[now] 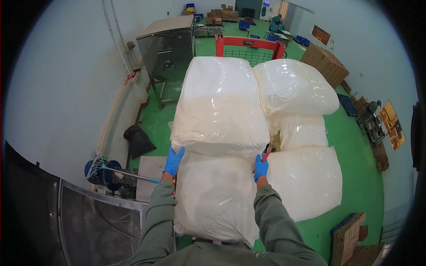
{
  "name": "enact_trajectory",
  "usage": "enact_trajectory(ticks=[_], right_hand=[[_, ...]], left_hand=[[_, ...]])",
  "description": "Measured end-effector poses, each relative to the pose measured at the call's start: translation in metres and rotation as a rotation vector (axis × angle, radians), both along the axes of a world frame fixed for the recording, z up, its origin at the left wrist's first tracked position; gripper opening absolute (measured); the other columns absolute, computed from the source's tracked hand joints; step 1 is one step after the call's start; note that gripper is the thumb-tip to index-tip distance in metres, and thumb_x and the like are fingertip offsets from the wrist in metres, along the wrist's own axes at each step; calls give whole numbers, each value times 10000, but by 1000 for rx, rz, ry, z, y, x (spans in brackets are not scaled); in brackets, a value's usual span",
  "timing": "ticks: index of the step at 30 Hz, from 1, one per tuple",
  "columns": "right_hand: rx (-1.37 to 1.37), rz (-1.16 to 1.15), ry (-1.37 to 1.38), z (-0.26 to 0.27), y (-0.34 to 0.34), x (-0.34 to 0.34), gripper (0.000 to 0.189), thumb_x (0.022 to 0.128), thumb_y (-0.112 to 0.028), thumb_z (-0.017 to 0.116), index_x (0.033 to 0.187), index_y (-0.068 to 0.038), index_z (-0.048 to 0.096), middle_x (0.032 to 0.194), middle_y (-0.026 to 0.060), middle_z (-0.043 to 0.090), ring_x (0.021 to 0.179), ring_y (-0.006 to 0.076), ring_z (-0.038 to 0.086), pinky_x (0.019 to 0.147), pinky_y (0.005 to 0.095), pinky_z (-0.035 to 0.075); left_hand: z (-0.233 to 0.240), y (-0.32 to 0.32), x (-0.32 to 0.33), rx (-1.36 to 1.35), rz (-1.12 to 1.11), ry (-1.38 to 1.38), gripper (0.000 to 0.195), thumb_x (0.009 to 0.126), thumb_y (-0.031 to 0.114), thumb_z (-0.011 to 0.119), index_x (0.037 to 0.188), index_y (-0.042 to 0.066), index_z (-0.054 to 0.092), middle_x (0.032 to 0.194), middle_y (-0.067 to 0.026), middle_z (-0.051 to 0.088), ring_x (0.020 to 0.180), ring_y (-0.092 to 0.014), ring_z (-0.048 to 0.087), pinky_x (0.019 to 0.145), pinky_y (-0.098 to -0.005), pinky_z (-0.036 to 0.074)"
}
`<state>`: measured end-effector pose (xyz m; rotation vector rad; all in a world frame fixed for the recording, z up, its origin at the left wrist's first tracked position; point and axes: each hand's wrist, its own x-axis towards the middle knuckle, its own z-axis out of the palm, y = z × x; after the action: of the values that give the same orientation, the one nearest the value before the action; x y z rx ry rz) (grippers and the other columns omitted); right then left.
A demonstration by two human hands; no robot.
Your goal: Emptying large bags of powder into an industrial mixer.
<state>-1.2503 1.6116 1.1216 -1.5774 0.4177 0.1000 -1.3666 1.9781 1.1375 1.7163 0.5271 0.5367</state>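
Note:
A large plastic-wrapped white bag (221,109) lies in front of me, behind a similar front bag (216,196). At the near left corner of the large bag is my left hand (173,162), in a blue glove with the thumb apart from the fingers. Whether it grips the plastic is unclear. My right hand (261,169), also gloved in blue, holds a red-handled tool (266,155) at the near right corner. The tool's dark end points away from me, partly hidden against the bags. To the right are more white bags (304,184).
Beyond the bags rises a red frame (246,41) with green mesh. A steel cabinet (166,50) stands at the left, near a black sack (138,141) and motor-like machinery (113,174). Stacked cartons (324,65) line the right wall. A person (276,22) is far back.

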Motion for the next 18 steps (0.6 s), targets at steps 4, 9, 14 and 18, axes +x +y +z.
enact_trajectory(ticks=[4,9,14,18], right_hand=[[-251,-244,-258,-36,27,24,407,834,-286,570,1079,35,524,833,139,591,660,233,540,637,361,438],[-295,-313,-317,-8,50,18,331,813,-262,579,920,49,548,707,135,563,638,254,526,630,377,426],[38,-67,-251,2,-5,21,287,785,-209,586,908,48,554,676,78,545,574,183,494,547,356,416],[-8,52,-158,40,-41,7,227,761,-165,582,876,29,554,628,33,495,520,126,455,460,312,378]], left_hand=[[-12,1,24,-268,-68,-90,580,855,320,580,1280,-20,380,1231,-111,468,1083,-184,469,928,-299,381],[-23,-31,34,-445,136,-251,556,896,417,469,1256,-4,423,1165,-93,517,1004,-170,510,875,-292,420],[16,-43,11,-391,89,217,557,843,474,487,1048,-38,568,885,-116,594,715,-189,551,588,-346,464],[53,-71,-15,-408,9,282,405,827,417,509,874,20,574,685,-50,506,520,-156,453,400,-351,357]])
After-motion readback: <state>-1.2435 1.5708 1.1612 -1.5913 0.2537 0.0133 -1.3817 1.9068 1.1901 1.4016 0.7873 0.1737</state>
